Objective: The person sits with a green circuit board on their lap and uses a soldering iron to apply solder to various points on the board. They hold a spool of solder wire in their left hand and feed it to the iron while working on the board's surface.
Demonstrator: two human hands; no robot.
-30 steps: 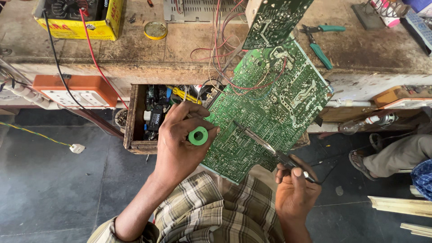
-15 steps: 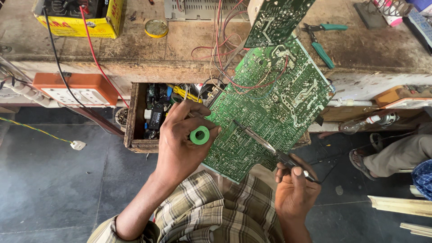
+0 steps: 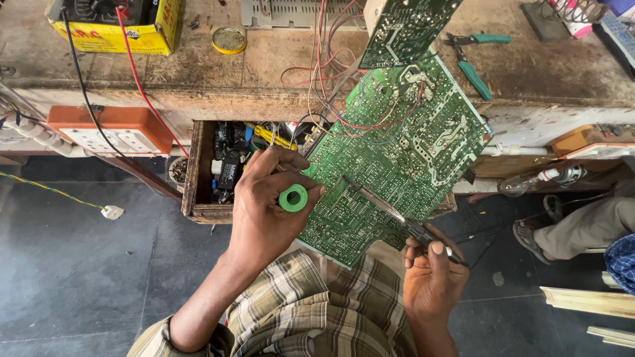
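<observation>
Worn wooden bench (image 3: pixel 278 63) runs across top of view, dark floor below. Open drawer (image 3: pixel 198 168) under bench edge is stuffed w/ parts, too cluttered to tell apart. Upper circuit board (image 3: pixel 407 26) cut off by top edge; yellow box (image 3: pixel 132 33) at top left also cropped. Seated person's leg (image 3: pixel 582 228) at right edge, rest out of frame. Fine solder wire itself hard to make out, and iron tip contact w/ board can't be confirmed.

Vs 0.5 s ago: nearly identical, both hands and board in same spots; any shift is too slight to call.

Grip:
- left hand (image 3: pixel 264 211): fingers curled around a green solder spool (image 3: pixel 292 198), thumb and fingertips pinching it, held against left edge of big green circuit board (image 3: pixel 397 152).
- right hand (image 3: pixel 433 281): closed around soldering iron (image 3: pixel 397 215) handle, pen-style, thumb on top; shaft slants up-left over lower part of board.

Board sits tilted, trace side up, between drawer and person's plaid shirt (image 3: pixel 311 311), red wires (image 3: pixel 331 79) running from it up to bench. Teal-handled pliers (image 3: pixel 473 56) lie on bench just beside board's top right corner. Orange socket box (image 3: pixel 109 129) on bench front at left.
</observation>
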